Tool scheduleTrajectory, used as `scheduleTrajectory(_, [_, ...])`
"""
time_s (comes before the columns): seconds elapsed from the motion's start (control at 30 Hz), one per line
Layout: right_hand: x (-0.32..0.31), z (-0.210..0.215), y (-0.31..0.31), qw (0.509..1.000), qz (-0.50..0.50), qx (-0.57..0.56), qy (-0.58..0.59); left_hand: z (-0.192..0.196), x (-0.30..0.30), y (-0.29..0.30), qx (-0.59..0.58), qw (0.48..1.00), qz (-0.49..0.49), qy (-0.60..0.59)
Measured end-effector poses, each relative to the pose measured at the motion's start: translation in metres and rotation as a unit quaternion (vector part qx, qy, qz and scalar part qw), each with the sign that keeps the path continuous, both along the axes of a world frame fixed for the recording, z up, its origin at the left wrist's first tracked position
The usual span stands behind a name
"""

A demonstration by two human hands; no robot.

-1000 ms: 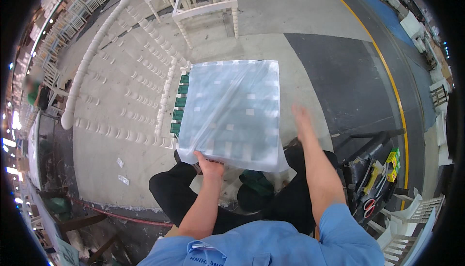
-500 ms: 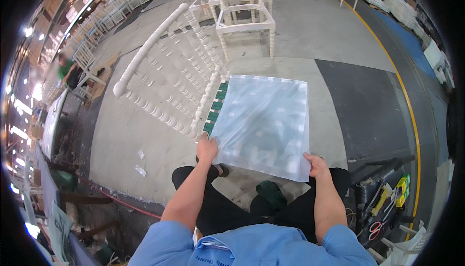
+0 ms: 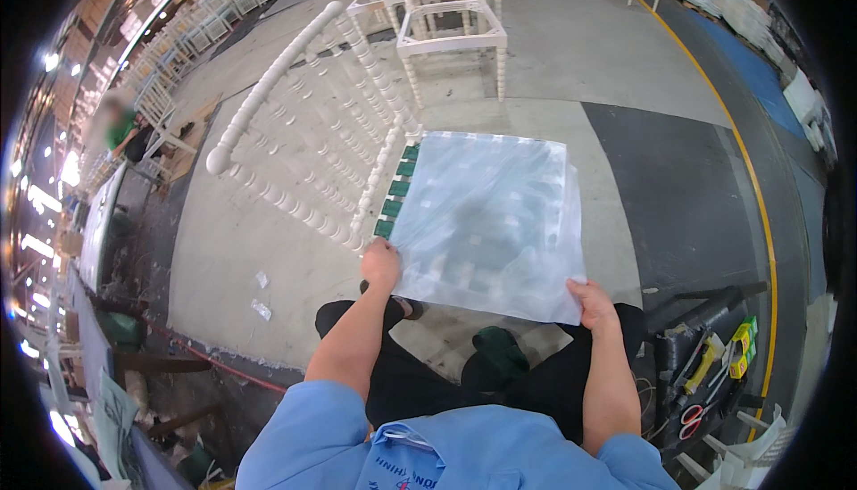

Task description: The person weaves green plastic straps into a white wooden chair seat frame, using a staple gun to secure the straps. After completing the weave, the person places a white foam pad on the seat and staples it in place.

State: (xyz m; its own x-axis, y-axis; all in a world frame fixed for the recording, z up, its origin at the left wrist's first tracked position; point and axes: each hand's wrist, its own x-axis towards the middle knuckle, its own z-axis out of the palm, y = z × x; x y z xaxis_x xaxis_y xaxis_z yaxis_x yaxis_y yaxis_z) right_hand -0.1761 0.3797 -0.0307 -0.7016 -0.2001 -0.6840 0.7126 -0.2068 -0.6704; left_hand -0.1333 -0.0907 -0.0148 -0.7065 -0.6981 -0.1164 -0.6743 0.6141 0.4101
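A white chair with a beaded, turned-spindle back stands before me, its back toward the left. Over its seat lies a thin, see-through whitish sheet. Green webbing straps show along the sheet's left edge, beside the chair back. My left hand is closed on the sheet's near left corner, close to the foot of the chair back. Between thumb and fingers, my right hand pinches the near right corner, which sticks out past the seat. The sheet hides most of the seat frame.
Stacked white chair frames stand ahead. At my right, a black padded surface holds red-handled scissors, a yellow-handled tool and a green-yellow box. A person in green sits far left. A dark green item lies between my legs.
My right hand has moved slightly right and up, drawing the sheet's right side outward. My left hand stays on the near left corner, shifted a little up.
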Motion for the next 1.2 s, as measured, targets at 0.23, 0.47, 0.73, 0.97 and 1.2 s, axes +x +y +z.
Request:
scheduleTrajectory(0.23, [0.004,0.005,0.006,1.000,-0.008,-0.016,0.012,0.005,-0.002,-0.014,0.168,0.983,0.006,0.080])
scheduleTrajectory(0.47, [0.003,0.005,0.000,0.979,0.113,0.160,-0.051,0.020,-0.004,-0.018,0.309,0.949,-0.003,-0.067])
scheduleTrajectory(0.73, [0.003,0.008,0.010,0.999,0.033,0.004,0.000,0.028,0.005,-0.040,0.560,0.826,0.066,0.007])
scheduleTrajectory(0.97, [0.006,0.011,0.009,1.000,-0.021,0.022,-0.001,0.044,0.011,-0.030,0.543,0.831,0.060,0.101])
scheduleTrajectory(1.2, [0.004,0.015,0.011,0.978,0.139,0.149,0.033,0.042,0.013,-0.033,0.480,0.875,0.063,-0.016])
